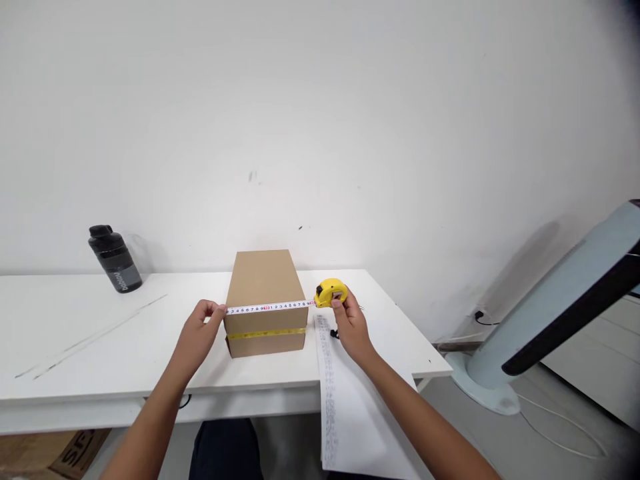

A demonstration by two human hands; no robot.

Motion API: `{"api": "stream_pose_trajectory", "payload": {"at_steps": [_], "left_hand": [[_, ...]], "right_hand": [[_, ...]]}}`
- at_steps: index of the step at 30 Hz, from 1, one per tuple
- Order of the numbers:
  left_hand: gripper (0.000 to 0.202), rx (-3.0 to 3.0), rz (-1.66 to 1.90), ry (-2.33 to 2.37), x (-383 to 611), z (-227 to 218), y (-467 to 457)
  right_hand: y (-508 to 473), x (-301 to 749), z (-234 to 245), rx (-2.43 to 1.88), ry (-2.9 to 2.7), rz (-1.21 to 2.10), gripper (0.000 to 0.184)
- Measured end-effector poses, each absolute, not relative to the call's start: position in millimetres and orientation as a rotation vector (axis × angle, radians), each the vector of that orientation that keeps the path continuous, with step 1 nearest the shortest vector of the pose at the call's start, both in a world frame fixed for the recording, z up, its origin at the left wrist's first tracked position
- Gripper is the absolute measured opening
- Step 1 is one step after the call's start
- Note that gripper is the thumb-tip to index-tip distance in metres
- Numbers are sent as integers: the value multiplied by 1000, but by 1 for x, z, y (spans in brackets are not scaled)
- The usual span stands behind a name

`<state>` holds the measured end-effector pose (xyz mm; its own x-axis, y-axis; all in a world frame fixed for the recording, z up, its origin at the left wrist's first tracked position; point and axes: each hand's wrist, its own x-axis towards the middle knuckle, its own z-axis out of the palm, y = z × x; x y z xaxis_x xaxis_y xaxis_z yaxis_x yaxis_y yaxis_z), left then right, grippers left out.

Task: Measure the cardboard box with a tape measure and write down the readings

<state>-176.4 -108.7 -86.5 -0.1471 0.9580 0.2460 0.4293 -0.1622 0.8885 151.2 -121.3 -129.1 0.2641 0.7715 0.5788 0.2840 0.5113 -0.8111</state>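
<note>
A brown cardboard box (267, 277) sits on the white table, with a yellow strip (267, 333) running across its front face. Along the box's near top edge stretches the white blade of a tape measure (331, 292), its numbers facing me. My left hand (200, 327) pinches the blade's end at the box's left corner. My right hand (353, 327) grips the yellow case just beyond the right corner, with a black strap hanging below. Under that hand lies a long sheet of paper (350, 407) with handwriting down its left side, drooping over the table's front edge.
A dark shaker bottle (116, 260) stands at the back left of the white table (90, 340). Right of the table, a pale blue tower fan (550, 313) rises from the floor, with cables near it. A printed carton (80, 453) lies below at the left.
</note>
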Motion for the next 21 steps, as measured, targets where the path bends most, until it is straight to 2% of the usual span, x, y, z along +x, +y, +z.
{"api": "stream_pose_trajectory", "payload": {"at_steps": [4,11,17,21], "left_hand": [[47,1502,1372,1483,-170,-92,-97],[57,1357,1422,1282,-155,-105,-84],[48,1246,1558,1268,-145,-110,-85],[48,1218,1577,1246,-142,-107,-88]], "right_hand": [[-121,149,-131,-1019,-1293,548,45],[-117,148,-135,-1020,-1285,544,42],[-115,144,-133,-990,-1333,546,32],[-114,145,-131,-995,-1349,541,31]]}}
